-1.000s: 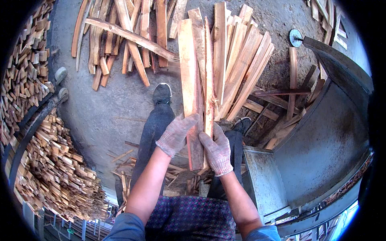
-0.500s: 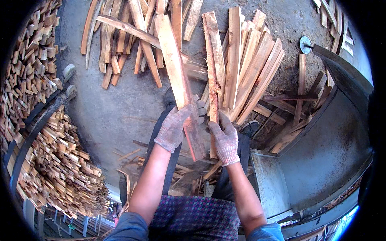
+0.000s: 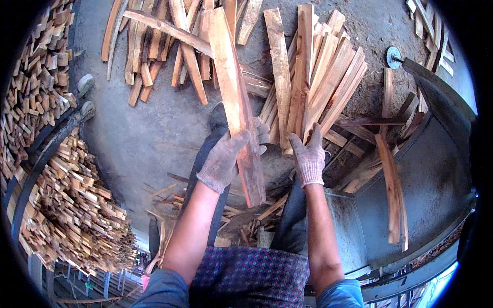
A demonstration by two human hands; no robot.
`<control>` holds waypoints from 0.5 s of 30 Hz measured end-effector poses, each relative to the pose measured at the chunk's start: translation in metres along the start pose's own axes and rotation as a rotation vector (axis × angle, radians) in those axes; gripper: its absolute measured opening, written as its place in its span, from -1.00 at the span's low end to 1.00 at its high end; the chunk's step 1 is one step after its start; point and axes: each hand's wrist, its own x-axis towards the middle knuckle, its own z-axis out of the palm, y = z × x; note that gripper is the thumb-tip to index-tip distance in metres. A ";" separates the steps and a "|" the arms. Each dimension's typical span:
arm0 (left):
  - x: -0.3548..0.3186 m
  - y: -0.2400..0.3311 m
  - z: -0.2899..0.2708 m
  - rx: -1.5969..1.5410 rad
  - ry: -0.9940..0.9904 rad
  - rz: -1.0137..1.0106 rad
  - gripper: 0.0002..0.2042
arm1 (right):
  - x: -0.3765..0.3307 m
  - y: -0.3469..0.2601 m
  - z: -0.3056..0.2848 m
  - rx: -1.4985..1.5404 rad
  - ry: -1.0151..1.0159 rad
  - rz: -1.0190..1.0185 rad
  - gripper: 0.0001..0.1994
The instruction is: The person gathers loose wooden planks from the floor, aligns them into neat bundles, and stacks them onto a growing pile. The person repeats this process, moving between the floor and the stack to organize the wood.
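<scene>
My left hand [image 3: 222, 160], in a stained knitted glove, is closed round a long wooden slat [image 3: 229, 72]. The slat has a pale sawn face and a darker reddish side, and slants up and away from me. My right hand [image 3: 309, 158], gloved as well, has its thumb and fingers apart with nothing between them. It is at the near ends of a fanned pile of slats [image 3: 328, 77]; whether the fingertips touch the wood I cannot tell. A single pale slat [image 3: 279, 66] lies along that pile's left edge.
A grey metal trough [image 3: 436, 179] curves along the right, with a loose wood strip [image 3: 391, 190] across it. More slats [image 3: 149, 46] lie on the concrete floor [image 3: 154, 128] at far left. Dense wood stacks [image 3: 77, 205] stand left behind metal bars. Offcuts are scattered by my legs.
My right hand has let go of the rough-edged strip, and a strip now lies in the trough. That hand has shifted right and up toward the pile. My left hand keeps its slat.
</scene>
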 end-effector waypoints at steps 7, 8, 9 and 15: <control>0.004 -0.023 0.002 0.180 0.093 0.030 -0.39 | -0.048 -0.042 -0.008 0.350 -0.566 0.086 -0.33; 0.005 -0.025 0.007 0.217 0.133 0.017 -0.40 | -0.062 -0.041 -0.002 0.389 -0.584 0.082 -0.36; 0.004 -0.027 0.013 0.251 0.175 0.004 -0.41 | -0.077 -0.048 -0.001 0.389 -0.562 0.136 -0.36; 0.007 -0.040 0.024 0.294 0.238 0.017 -0.52 | -0.093 -0.041 0.003 0.375 -0.360 0.083 -0.36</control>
